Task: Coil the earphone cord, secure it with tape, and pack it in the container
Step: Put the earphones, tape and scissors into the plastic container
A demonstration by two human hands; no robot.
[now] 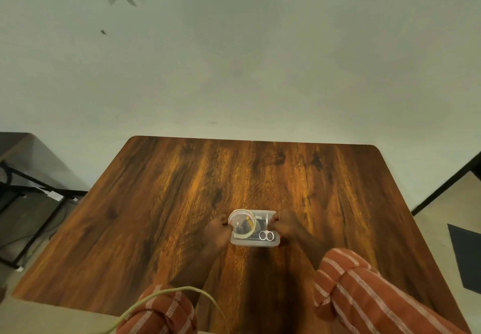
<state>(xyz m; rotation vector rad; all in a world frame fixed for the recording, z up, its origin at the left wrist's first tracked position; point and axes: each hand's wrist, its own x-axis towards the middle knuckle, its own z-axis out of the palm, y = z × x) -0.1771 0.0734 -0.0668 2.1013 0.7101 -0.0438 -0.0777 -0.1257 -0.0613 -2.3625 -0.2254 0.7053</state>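
Here's the clear container (255,241), sitting at the near middle of the tabletop (182,190), and it's loaded: a roll of tape (241,223) propped on its left half, something dark beneath that may be the earphone cord, too small to be sure, and two small metal rings (266,235) at the near right. The left hand (218,232) clasps the container's left end, the right hand (284,225) its right end, each grip curled on the rim. Striped sleeves (346,276) frame the near edge, and a pale cable (166,293) loops across the left one. This looks like the start, I'd say: steady the box, lift the tape roll out first, then draw the cord free without snagging. Keep both ends level so nothing tips out.
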